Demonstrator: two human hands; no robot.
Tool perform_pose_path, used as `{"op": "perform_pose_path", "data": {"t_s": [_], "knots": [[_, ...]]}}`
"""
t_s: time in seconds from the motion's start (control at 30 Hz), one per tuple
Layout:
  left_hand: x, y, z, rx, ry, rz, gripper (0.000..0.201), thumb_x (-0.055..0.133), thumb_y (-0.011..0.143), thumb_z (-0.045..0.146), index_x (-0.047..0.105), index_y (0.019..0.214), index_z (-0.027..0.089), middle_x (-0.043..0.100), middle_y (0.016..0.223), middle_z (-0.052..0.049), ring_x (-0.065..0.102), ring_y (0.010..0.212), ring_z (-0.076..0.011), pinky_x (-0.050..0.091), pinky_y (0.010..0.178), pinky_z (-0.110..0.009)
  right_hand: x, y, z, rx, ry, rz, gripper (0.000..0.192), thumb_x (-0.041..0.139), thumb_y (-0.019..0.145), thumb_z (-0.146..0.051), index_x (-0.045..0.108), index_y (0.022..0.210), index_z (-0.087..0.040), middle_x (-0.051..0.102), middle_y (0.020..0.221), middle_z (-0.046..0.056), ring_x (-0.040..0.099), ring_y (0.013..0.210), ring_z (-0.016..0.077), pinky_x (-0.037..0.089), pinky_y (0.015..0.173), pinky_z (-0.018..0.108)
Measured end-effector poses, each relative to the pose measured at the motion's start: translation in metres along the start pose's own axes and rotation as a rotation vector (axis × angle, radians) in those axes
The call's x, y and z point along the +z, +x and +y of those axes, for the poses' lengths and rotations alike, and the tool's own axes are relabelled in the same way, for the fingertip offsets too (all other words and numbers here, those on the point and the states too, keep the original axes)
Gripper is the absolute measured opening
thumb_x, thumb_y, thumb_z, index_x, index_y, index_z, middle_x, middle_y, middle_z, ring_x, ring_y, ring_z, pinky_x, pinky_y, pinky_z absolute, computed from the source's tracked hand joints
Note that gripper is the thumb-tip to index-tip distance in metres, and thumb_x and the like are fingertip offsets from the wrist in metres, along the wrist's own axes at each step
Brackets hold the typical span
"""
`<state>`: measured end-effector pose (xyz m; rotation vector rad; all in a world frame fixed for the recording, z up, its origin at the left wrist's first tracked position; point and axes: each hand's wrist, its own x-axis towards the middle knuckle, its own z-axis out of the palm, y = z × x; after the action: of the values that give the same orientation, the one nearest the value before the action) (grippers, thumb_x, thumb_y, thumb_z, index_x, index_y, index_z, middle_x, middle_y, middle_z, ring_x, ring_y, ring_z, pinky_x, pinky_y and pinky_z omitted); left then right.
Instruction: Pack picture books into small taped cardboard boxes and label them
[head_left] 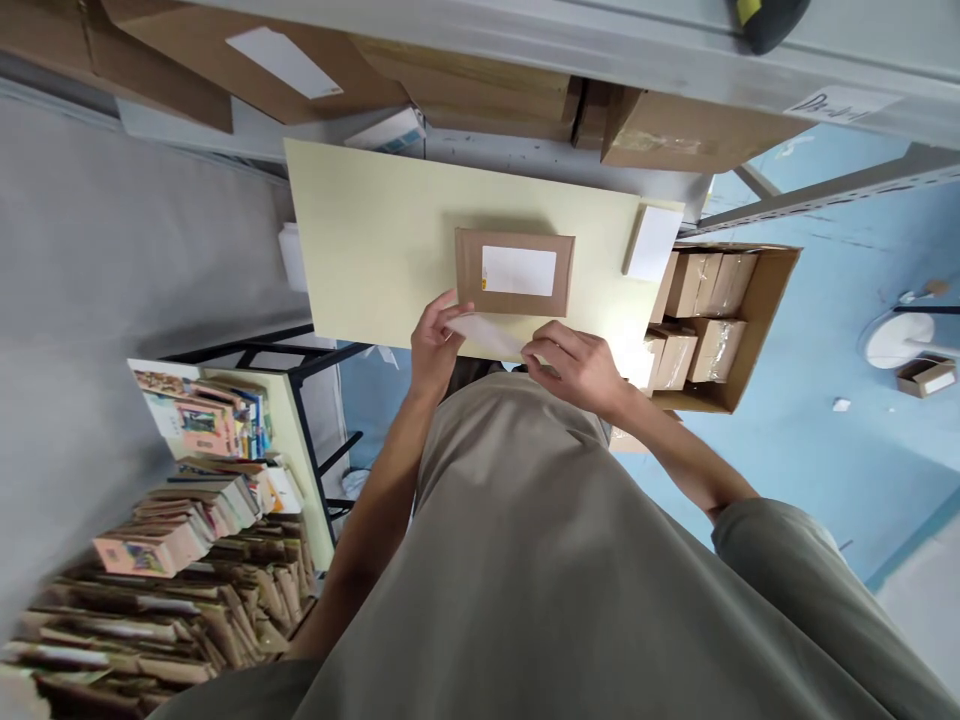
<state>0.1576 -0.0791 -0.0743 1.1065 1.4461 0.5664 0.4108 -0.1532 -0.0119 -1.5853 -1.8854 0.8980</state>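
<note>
From the head camera, both hands were at the near edge of the pale yellow table (360,240). The left hand (433,345) was pinching one end of a white paper sheet (487,335), fingers curled round it; the right hand (577,365) gripped the other end, knuckles up. Just beyond the sheet lay a flat brown parcel (514,272) on the table, its white label (519,270) already on top and facing up. So the parcel looked sealed and labelled; the sheet, off the tabletop in both hands, was not yet set down or stuck anywhere. To the right stood an open carton (757,330) of small boxes; stacked booklets (195,500) sat lower left.
</note>
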Motion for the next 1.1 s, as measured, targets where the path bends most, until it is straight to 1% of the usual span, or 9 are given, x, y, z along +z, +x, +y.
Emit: {"op": "perform_pose_path", "data": {"t_s": [0.13,0.23,0.33,0.47,0.57,0.67,0.8,0.87,1.1], "knots": [[0.005,0.000,-0.002,-0.015,-0.042,0.016,0.050,0.086,0.089,0.065,0.077,0.119,0.026,0.084,0.105,-0.008,0.081,0.107,-0.0261,0.064,0.090,-0.037,-0.005,-0.012,-0.002,0.031,0.108,0.089,0.019,0.062,0.115,-0.029,0.080,0.107,-0.030,0.079,0.109,0.006,0.076,0.085,0.0201,0.064,0.072,0.036],[0.005,0.008,0.002,-0.009,0.014,-0.005,0.051,0.086,0.089,0.073,0.077,0.103,0.024,0.079,0.090,-0.006,0.076,0.089,-0.0223,0.061,0.081,-0.034,-0.003,-0.011,0.008,0.164,0.216,0.200,0.021,0.063,0.116,-0.039,0.078,0.106,-0.029,0.077,0.111,0.006,0.073,0.082,0.0194,0.065,0.072,0.037],[0.003,0.029,0.008,0.030,0.106,-0.053,0.049,0.086,0.091,0.071,0.079,0.099,0.023,0.081,0.093,-0.007,0.075,0.092,-0.0230,0.061,0.081,-0.034,0.007,0.001,0.032,0.354,0.286,0.303,0.034,0.067,0.114,-0.057,0.075,0.101,-0.028,0.076,0.109,0.007,0.073,0.088,0.0212,0.067,0.077,0.038],[0.004,0.075,0.013,0.081,0.259,-0.079,0.029,0.087,0.095,0.050,0.080,0.096,0.021,0.085,0.105,-0.009,0.076,0.102,-0.0250,0.062,0.094,-0.036,0.031,0.029,0.082,0.524,0.350,0.362,0.052,0.064,0.110,-0.076,0.072,0.098,-0.026,0.078,0.104,0.008,0.075,0.094,0.0231,0.067,0.089,0.041],[0.008,0.106,0.011,0.112,0.320,-0.107,0.014,0.083,0.094,0.033,0.081,0.092,0.019,0.085,0.103,-0.009,0.075,0.098,-0.0242,0.061,0.097,-0.037,0.048,0.047,0.115,0.576,0.373,0.325,0.056,0.067,0.107,-0.081,0.073,0.096,-0.026,0.080,0.104,0.009,0.076,0.097,0.0245,0.066,0.095,0.044],[0.012,0.125,0.005,0.092,0.330,-0.144,0.009,0.082,0.092,0.027,0.082,0.091,0.019,0.084,0.097,-0.007,0.074,0.093,-0.0242,0.059,0.092,-0.037,0.057,0.059,0.133,0.619,0.366,0.320,0.052,0.073,0.105,-0.077,0.073,0.092,-0.026,0.082,0.103,0.009,0.076,0.096,0.0255,0.065,0.095,0.045],[0.015,0.133,-0.005,0.097,0.329,-0.156,0.007,0.083,0.089,0.027,0.082,0.088,0.020,0.080,0.087,-0.005,0.069,0.089,-0.0236,0.057,0.087,-0.036,0.058,0.062,0.138,0.643,0.342,0.299,0.040,0.076,0.106,-0.062,0.071,0.090,-0.025,0.082,0.099,0.009,0.076,0.091,0.0255,0.065,0.091,0.044],[0.016,0.134,-0.009,0.114,0.346,-0.153,0.005,0.082,0.087,0.025,0.082,0.087,0.020,0.077,0.085,-0.004,0.067,0.086,-0.0225,0.055,0.087,-0.036,0.057,0.060,0.138,0.643,0.314,0.278,0.039,0.076,0.106,-0.060,0.070,0.090,-0.025,0.081,0.098,0.009,0.077,0.092,0.0257,0.064,0.090,0.044],[0.018,0.131,-0.018,0.151,0.384,-0.115,0.006,0.081,0.087,0.023,0.081,0.081,0.022,0.067,0.075,-0.001,0.057,0.078,-0.0206,0.051,0.087,-0.036,0.066,0.052,0.135,0.645,0.277,0.326,0.051,0.074,0.102,-0.077,0.070,0.092,-0.026,0.080,0.100,0.010,0.075,0.093,0.0267,0.065,0.092,0.048]]}}
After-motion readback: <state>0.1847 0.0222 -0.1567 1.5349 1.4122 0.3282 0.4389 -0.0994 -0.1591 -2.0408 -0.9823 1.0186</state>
